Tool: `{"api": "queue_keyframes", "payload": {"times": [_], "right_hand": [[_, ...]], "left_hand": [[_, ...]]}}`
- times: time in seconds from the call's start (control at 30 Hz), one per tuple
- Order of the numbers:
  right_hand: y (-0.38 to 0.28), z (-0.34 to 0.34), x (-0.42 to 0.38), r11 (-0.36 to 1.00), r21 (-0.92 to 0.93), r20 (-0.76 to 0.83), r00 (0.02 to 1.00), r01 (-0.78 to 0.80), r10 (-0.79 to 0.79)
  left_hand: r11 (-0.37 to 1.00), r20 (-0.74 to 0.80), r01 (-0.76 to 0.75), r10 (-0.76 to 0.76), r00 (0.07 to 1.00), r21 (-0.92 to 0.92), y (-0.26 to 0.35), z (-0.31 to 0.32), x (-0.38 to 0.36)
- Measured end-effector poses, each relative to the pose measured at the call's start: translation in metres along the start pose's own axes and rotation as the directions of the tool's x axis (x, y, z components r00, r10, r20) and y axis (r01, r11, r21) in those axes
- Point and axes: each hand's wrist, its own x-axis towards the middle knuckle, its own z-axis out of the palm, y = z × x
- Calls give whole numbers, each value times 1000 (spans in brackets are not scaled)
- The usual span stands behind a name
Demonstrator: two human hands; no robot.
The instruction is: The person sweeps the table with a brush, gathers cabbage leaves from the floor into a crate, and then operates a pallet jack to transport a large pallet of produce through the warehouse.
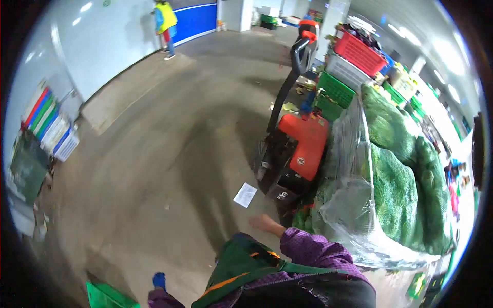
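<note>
Blurred by motion, my right hand (264,224) reaches out from a purple checked sleeve, near a white sheet of paper (245,195) that lies on the floor. A gap shows between hand and paper in this view, and the fingers are too smeared to make out. At the bottom left, my left hand (159,280) appears small and blue, as if gloved, at the end of a dark purple sleeve; its finger positions cannot be made out. Just beyond the paper stands a red and black pallet truck (308,141) with an upright black handle (283,97).
Green mesh sacks (393,192) in clear plastic wrap are stacked at right. Behind them rise a red crate (359,51), a grey crate (346,72) and green crates (336,88). A green crate (108,296) is bottom left. A person in a yellow vest (167,18) is by the far wall.
</note>
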Motion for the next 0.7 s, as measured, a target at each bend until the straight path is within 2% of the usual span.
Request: {"api": "queue_keyframes", "payload": {"times": [0.03,0.07,0.1,0.13,0.2,0.23,0.27,0.3,0.33,0.37,0.4,0.43,0.47,0.5,0.53,0.57,0.6,0.63,0.67,0.7], "right_hand": [[0,-13,17,1000,15,-28,999,-18,18],[6,-29,34,996,0,-192,977,91,-89],[11,-45,53,980,-41,-342,919,195,-197],[-3,-68,61,982,-40,-354,917,182,-184],[-79,-136,63,979,159,-351,920,-127,177],[-56,-138,90,996,94,-508,860,5,43],[-58,-170,110,996,90,-531,846,12,38],[-67,-196,124,985,173,-576,811,-4,105],[-74,-211,136,961,275,-605,774,-21,190],[-68,-234,154,956,293,-704,682,24,199],[-61,-263,166,951,303,-790,574,60,216],[-66,-296,170,886,443,-813,477,136,333],[-75,-333,169,802,552,-809,379,230,448],[-91,-371,160,778,557,-829,255,291,498],[-106,-408,149,757,548,-831,127,357,541],[-109,-440,137,812,408,-898,21,418,440],[-138,-472,128,851,316,-908,-124,420,399],[-109,-500,113,904,260,-909,-229,340,348],[-162,-527,109,829,305,-834,-289,469,470],[-161,-548,94,900,204,-898,-291,386,329]], "left_hand": [[976,-129,102,-129,983,-193,-5,-18,84],[650,19,354,-463,886,-672,10,-42,145],[583,3,180,-290,957,-792,19,-62,218],[463,-37,23,-122,992,-886,28,-77,281],[530,-84,70,-261,962,-845,78,-85,350],[556,-106,101,-328,939,-825,157,-118,374],[668,-150,-36,-114,982,-743,162,-106,413],[749,-155,-179,103,983,-638,170,-96,434],[928,-4,-274,282,959,-252,162,-82,457],[897,201,-414,382,902,155,164,-72,480],[784,172,-612,592,788,104,174,-68,484],[945,299,-320,324,898,-64,193,-75,477],[868,301,-494,482,823,-39,194,-76,487],[758,299,-652,626,720,-17,191,-77,494],[967,482,-238,252,839,-90,192,-76,510],[973,655,226,-140,743,-49,193,-75,531],[980,666,192,-115,737,-44,186,-72,560],[996,648,-88,67,759,-1,178,-69,588],[931,642,-361,249,725,47,167,-71,619],[791,647,-605,416,639,89,153,-75,655]]}}
